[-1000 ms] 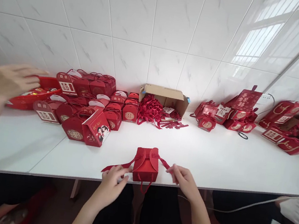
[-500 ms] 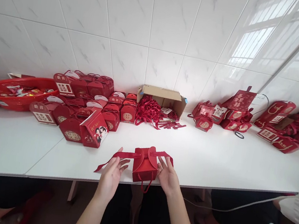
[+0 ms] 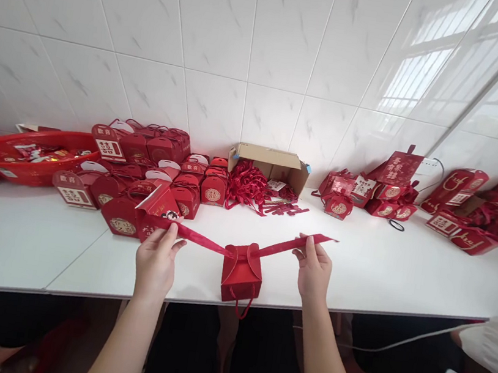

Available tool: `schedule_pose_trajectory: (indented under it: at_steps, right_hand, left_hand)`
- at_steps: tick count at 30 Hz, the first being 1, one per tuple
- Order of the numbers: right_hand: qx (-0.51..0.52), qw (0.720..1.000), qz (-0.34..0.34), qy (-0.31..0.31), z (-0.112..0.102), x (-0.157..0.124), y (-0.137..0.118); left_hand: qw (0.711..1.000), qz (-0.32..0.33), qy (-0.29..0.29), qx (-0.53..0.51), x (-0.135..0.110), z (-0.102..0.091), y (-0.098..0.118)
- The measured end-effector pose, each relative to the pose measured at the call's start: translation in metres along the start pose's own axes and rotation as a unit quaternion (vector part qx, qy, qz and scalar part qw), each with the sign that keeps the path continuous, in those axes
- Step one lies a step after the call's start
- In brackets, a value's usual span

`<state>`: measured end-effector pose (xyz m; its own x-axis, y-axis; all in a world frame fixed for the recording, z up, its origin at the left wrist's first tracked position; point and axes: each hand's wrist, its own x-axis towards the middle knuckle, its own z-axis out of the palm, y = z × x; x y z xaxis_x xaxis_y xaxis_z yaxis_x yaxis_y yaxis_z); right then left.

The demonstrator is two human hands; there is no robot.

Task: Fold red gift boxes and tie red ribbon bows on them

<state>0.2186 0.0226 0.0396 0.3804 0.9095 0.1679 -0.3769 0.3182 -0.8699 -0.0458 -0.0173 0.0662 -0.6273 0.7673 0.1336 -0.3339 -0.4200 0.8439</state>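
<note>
While small red cardboard box (image 3: 240, 284) sits at near edge of white desk (image 3: 404, 270), left hand (image 3: 155, 263) and right hand (image 3: 314, 273), each with grip clamped on flat red ribbon (image 3: 204, 241) stretched either side; beyond, open brown cardboard carton (image 3: 272, 156).

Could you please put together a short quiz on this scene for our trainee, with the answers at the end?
1. True or false: the left hand and right hand hold the ribbon on opposite sides of the small red box.
2. What is heaped at the mouth of the open carton?
3. Which side of the picture shows the red basin: A) left, B) middle, C) right?

Key:
1. True.
2. A tangle of red ribbons.
3. A.
</note>
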Motion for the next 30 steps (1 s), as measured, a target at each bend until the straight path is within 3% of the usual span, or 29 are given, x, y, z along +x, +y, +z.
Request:
schedule_pose_trajectory:
  at_steps: [4, 10, 15, 20, 30]
  right_hand:
    - [-0.097, 0.99, -0.097, -0.04, 0.009, 0.01, -0.023]
    - [-0.145, 0.968, -0.174, -0.112, 0.037, 0.018, -0.055]
    - [-0.11, 0.961, -0.165, -0.194, 0.06, 0.019, -0.068]
    - [-0.106, 0.947, -0.165, -0.254, 0.07, 0.018, -0.074]
    - [-0.105, 0.944, -0.152, -0.273, 0.074, 0.018, -0.082]
  left_hand:
    - [0.995, 0.047, -0.066, 0.057, 0.007, 0.023, 0.011]
    - [0.981, 0.11, -0.143, 0.076, 0.005, 0.059, 0.025]
    - [0.969, 0.106, -0.207, 0.089, 0.004, 0.08, 0.032]
    - [0.956, 0.098, -0.262, 0.084, 0.003, 0.09, 0.03]
    - [0.945, 0.098, -0.306, 0.061, -0.004, 0.099, 0.032]
